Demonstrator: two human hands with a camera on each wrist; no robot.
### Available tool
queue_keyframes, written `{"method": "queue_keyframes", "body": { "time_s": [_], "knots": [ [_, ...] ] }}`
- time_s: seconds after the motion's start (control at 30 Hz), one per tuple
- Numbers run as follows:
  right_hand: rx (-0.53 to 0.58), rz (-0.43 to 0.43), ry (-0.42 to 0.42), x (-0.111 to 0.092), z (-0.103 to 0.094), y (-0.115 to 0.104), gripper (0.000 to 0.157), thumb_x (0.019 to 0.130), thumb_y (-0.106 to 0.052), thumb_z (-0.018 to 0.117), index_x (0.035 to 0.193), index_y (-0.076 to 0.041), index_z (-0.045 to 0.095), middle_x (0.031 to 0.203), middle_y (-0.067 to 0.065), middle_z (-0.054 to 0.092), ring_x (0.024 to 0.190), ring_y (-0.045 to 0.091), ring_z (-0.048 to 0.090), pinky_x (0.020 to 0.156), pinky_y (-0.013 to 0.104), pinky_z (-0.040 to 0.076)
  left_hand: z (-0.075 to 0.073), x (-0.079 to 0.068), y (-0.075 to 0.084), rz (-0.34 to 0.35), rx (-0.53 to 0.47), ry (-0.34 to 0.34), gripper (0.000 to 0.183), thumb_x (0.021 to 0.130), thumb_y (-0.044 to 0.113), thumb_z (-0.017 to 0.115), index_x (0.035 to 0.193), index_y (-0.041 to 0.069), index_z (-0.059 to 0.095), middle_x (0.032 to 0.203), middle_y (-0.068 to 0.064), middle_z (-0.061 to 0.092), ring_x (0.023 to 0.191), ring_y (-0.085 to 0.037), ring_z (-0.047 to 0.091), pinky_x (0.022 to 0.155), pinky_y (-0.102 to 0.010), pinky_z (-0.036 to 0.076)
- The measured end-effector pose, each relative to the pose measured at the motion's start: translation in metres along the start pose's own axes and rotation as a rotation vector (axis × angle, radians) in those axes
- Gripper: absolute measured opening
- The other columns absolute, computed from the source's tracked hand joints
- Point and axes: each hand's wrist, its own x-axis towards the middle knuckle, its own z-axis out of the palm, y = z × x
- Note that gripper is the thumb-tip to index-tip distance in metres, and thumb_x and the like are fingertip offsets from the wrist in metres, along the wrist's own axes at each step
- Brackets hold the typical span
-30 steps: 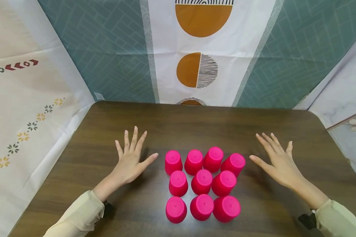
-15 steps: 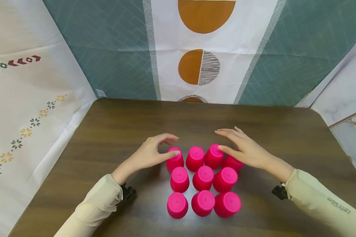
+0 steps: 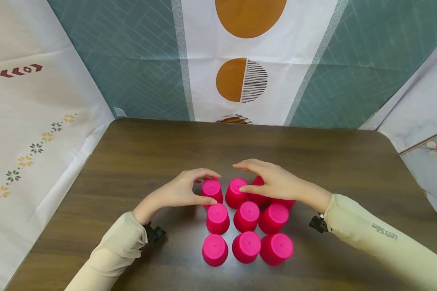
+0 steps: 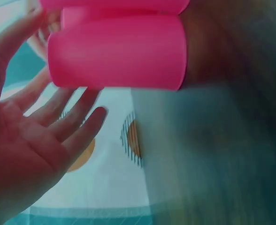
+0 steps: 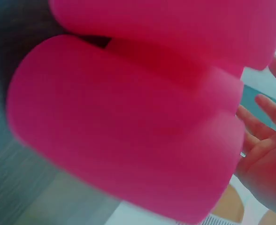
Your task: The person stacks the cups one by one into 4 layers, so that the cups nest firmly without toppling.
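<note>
Pink cups stand upside down in three rows on the wooden table. My left hand [image 3: 183,190] arches beside the back-left cup [image 3: 212,186], fingers behind it and thumb in front. In the left wrist view that hand [image 4: 39,131] has its fingers loosely spread beside a pink cup [image 4: 119,51]. Over the back row reaches my right hand [image 3: 276,182], its fingers extended behind the second cup [image 3: 236,196] and its thumb overlapping that cup's top. It partly hides the two right-hand cups of this row. The right wrist view shows its fingers relaxed, past a large pink cup [image 5: 124,126].
Nearer the body are a middle row with a left cup [image 3: 217,219] and a front row with a left cup [image 3: 215,250], three cups each. Patterned cloth [image 3: 138,72] hangs behind the table [image 3: 149,141], with pale cloth [image 3: 40,109] along its left side.
Both hands have come inward from wide beside the cups to the back row. In the last half second the right hand has moved further left, and the left thumb has lowered. The cups keep their arrangement.
</note>
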Motion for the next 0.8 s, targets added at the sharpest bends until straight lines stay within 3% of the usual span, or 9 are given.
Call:
{"method": "queue_keyframes", "body": {
  "time_s": [0.17,0.37,0.57,0.8],
  "knots": [
    [-0.047,-0.060,-0.043,0.009,0.006,-0.007,0.067,0.074,-0.030,0.078,0.134,-0.020,0.050,0.133,0.001,0.050,0.119,0.019,0.050,0.089,0.039,0.050,-0.008,-0.002,-0.001,0.022,0.002,-0.017,0.060,0.071,0.027,0.080,0.125,0.018,0.054,0.120,0.000,0.059,0.103,-0.013,0.057,0.093,-0.047,0.045],
    [0.024,-0.088,-0.063,0.009,0.014,-0.012,0.057,0.074,-0.023,0.079,0.126,-0.014,0.057,0.124,0.002,0.057,0.113,0.019,0.055,0.084,0.035,0.052,-0.004,0.001,0.000,-0.005,0.012,-0.029,0.049,0.072,0.025,0.080,0.115,0.021,0.057,0.107,0.007,0.060,0.098,-0.012,0.057,0.084,-0.044,0.050],
    [0.017,-0.048,-0.051,0.007,0.017,-0.019,0.055,0.075,-0.022,0.078,0.125,-0.012,0.059,0.122,0.006,0.059,0.109,0.022,0.059,0.079,0.034,0.054,-0.004,0.005,0.002,0.003,0.037,0.027,0.045,0.073,0.019,0.079,0.113,0.014,0.059,0.104,0.004,0.061,0.093,-0.014,0.058,0.078,-0.042,0.053],
    [-0.108,-0.114,-0.119,0.008,0.011,-0.020,0.054,0.077,-0.025,0.076,0.124,-0.006,0.056,0.120,0.009,0.059,0.105,0.023,0.059,0.081,0.030,0.053,-0.013,0.020,0.000,0.000,0.065,0.109,0.049,0.075,0.017,0.077,0.120,0.007,0.059,0.108,-0.004,0.062,0.093,-0.018,0.059,0.078,-0.042,0.054]
  ]
}}
